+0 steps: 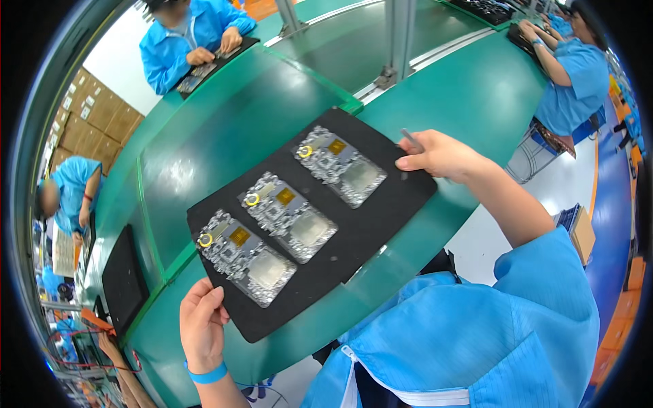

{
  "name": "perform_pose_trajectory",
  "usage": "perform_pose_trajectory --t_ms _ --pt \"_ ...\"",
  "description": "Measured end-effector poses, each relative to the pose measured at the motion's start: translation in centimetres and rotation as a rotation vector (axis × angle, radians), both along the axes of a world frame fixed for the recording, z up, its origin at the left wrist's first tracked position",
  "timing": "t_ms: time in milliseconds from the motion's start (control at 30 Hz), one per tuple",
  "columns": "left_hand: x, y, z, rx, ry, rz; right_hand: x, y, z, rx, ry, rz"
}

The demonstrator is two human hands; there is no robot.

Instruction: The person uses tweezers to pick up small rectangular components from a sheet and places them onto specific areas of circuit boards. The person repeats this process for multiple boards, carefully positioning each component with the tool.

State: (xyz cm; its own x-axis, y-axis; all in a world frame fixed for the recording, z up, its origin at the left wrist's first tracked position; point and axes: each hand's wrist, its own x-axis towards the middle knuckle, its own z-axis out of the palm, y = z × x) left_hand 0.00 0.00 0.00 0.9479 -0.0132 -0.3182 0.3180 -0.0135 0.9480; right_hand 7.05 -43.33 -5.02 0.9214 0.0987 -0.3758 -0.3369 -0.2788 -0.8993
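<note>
A black foam mat (354, 251) is held at an angle over the green bench, in front of my body. My left hand (203, 319), with a blue band at the wrist, pinches its near left edge with the thumb on top. At the right edge, my right hand (442, 156) closes on the mat. A thin grey stick-like tool (411, 140) pokes out of that hand; its kind is unclear. Three populated circuit boards lie on the mat: a left board (248, 257), a middle board (289, 216) and a right board (340, 166). Each has a yellow ring and a pale square patch.
The green bench (211, 160) spreads ahead and to both sides. Another black mat (124, 279) lies at the left. Co-workers in blue sit across (194, 41), at the left (71, 190) and at the far right (571, 81). A metal post (396, 41) rises from the bench.
</note>
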Motion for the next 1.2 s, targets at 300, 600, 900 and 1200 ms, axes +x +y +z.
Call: perform_pose_trajectory --t_ms 300,600,900,1200 --pt "5.2 -21.2 -3.4 -0.170 0.152 -0.588 -5.3 -22.2 -1.3 -0.482 -0.146 -0.410" --pt "4.7 -27.7 -6.5 0.333 -0.710 -0.829 2.0 -39.8 -1.3 -1.385 -0.278 -0.657" --pt "-3.6 -15.0 -7.9 0.963 -0.886 -0.821 3.8 -14.6 -0.8 -0.044 -0.771 -0.655" --pt "0.3 -16.2 -7.1 0.863 -0.828 -0.973 -3.9 1.9 -2.6 0.000 -0.249 -0.073"
